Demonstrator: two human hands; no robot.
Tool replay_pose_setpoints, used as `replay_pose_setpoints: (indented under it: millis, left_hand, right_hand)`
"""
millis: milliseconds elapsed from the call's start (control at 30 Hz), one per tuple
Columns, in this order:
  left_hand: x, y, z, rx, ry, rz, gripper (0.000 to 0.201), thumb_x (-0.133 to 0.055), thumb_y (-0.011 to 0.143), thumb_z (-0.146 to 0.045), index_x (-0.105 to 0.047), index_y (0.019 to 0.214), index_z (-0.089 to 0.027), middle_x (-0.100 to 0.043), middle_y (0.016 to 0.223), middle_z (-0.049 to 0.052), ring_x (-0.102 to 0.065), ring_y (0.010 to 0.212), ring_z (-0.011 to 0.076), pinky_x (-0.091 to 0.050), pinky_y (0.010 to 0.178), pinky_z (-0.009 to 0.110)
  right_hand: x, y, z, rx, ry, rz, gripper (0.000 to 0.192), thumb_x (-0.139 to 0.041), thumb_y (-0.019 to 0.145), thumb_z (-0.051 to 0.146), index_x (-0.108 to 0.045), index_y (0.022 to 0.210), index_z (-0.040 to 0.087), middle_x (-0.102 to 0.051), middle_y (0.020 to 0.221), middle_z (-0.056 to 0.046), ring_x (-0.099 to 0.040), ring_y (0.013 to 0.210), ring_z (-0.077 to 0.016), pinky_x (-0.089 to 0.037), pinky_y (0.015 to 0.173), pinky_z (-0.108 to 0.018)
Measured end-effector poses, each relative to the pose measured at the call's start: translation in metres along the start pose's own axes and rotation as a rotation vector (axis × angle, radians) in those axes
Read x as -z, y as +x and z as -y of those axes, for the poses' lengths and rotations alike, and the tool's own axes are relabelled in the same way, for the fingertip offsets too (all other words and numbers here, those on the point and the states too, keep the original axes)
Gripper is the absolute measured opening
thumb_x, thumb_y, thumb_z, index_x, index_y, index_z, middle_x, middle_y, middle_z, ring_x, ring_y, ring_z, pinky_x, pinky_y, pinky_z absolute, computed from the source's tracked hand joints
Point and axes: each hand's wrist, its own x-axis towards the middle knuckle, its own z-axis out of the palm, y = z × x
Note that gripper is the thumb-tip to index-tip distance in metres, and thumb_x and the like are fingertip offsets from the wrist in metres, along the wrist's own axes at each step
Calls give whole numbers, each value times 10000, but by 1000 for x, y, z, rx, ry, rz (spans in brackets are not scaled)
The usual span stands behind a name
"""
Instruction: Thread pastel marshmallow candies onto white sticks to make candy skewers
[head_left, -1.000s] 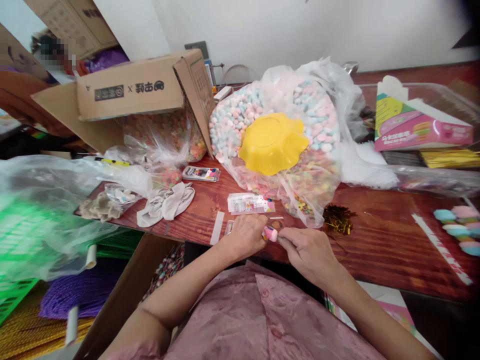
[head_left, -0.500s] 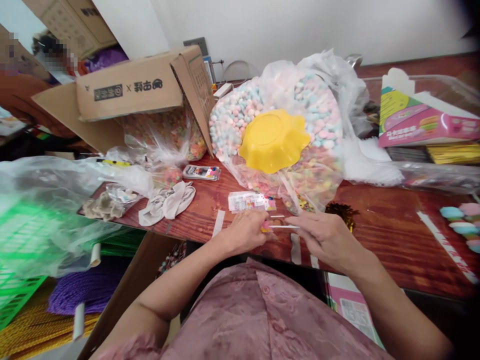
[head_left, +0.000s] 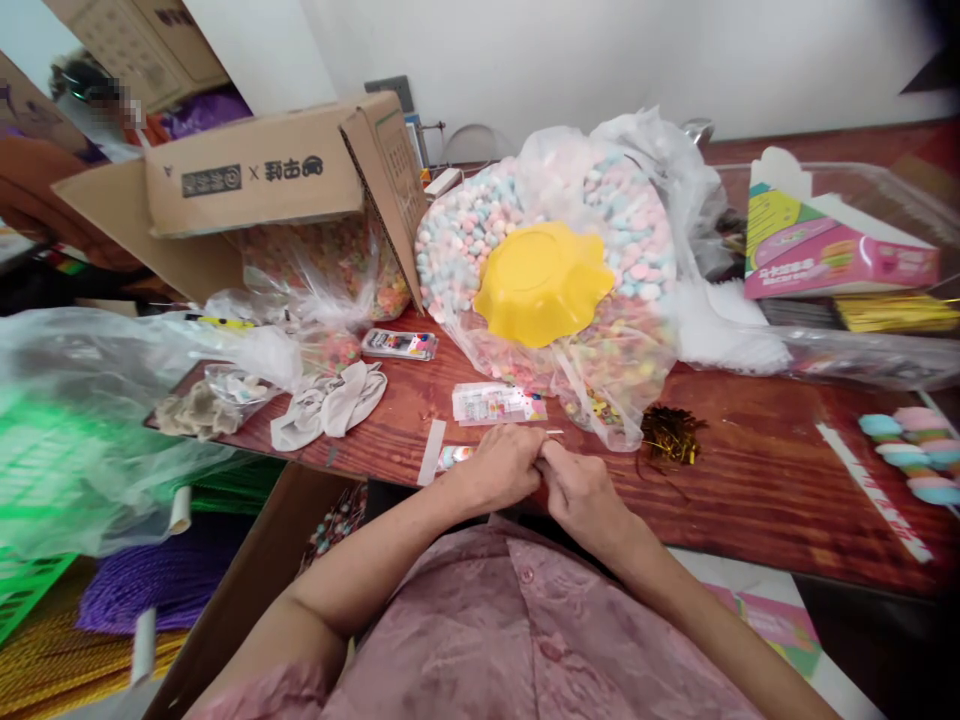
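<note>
My left hand (head_left: 508, 466) and my right hand (head_left: 589, 488) meet at the table's near edge, knuckles touching. Both are closed, with fingers curled inward, and whatever lies between them is hidden. Just past the fingertips a bit of thin white stick (head_left: 554, 432) shows on the wood. Beside my left wrist is a small colourful packet (head_left: 454, 457), next to a white strip (head_left: 432, 452). Beyond my left hand lies a flat printed clear wrapper (head_left: 496, 403).
A yellow scalloped bowl (head_left: 546, 275) rests upside down on bagged pastel marshmallows (head_left: 637, 230). A cardboard box (head_left: 255, 180) with bagged candy stands at left, near a white cloth (head_left: 330, 405). Gold tinsel (head_left: 673, 435) and marshmallow skewers (head_left: 919, 455) lie at right. Another person is at far left.
My right hand has moved left to meet my left hand. The white stick and the pink-yellow piece seen between them are now covered. The small packet by my left wrist has come into view.
</note>
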Motion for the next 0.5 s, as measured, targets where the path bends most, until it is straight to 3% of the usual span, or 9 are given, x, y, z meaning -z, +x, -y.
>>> replay_pose_setpoints:
  millis: [100,200,233,300,367,433,500]
  left_hand:
    - [13,-1,11,-57,-187,-5,291,-618,782,-140,-675,1067,-148,-719,999,93,-650,950,239,-492,866,352]
    - [38,-7,28,-59,-489,23,699,-825,700,-353,-575,1333,-190,-651,1285,119,-616,1142,263,-490,942,358]
    - [45,-10,33,-30,-591,77,720,-827,704,-404,-575,1347,-201,-645,1306,113,-619,1145,251,-495,929,338]
    - [49,-15,39,54,-769,249,558,-761,772,-483,-661,1230,-181,-708,1154,90,-668,971,190,-510,800,268]
    - [40,-19,39,158,-924,395,450,-697,808,-552,-723,986,-139,-727,865,58,-624,658,108,-460,591,207]
    - [23,-24,32,267,-1059,391,473,-687,790,-599,-691,801,-126,-667,655,23,-485,439,59,-346,425,188]
    - [5,-28,23,341,-1147,292,475,-719,748,-604,-649,727,-134,-610,553,-4,-403,345,47,-261,343,188]
  right_hand:
    - [4,4,-6,-20,111,46,202,-410,951,84,-570,935,205,-656,733,-12,-614,604,-132,-423,568,-234]
    - [28,10,-11,-53,222,98,153,-450,984,133,-576,950,213,-626,712,17,-591,583,-111,-424,562,-218]
    - [37,11,-13,-58,238,106,148,-456,985,136,-573,942,215,-598,676,31,-570,559,-105,-418,551,-214]
    - [47,13,-16,-55,267,113,147,-460,982,133,-570,930,216,-561,633,49,-543,533,-99,-415,540,-206]
    - [48,16,-17,-37,274,112,152,-459,978,126,-568,922,216,-559,630,51,-536,533,-96,-419,542,-201]
    - [42,18,-18,-13,250,101,150,-465,974,124,-571,915,214,-560,632,49,-532,533,-95,-414,540,-200]
    - [32,20,-19,17,219,88,153,-466,970,129,-575,899,210,-564,639,40,-530,534,-97,-407,539,-207]
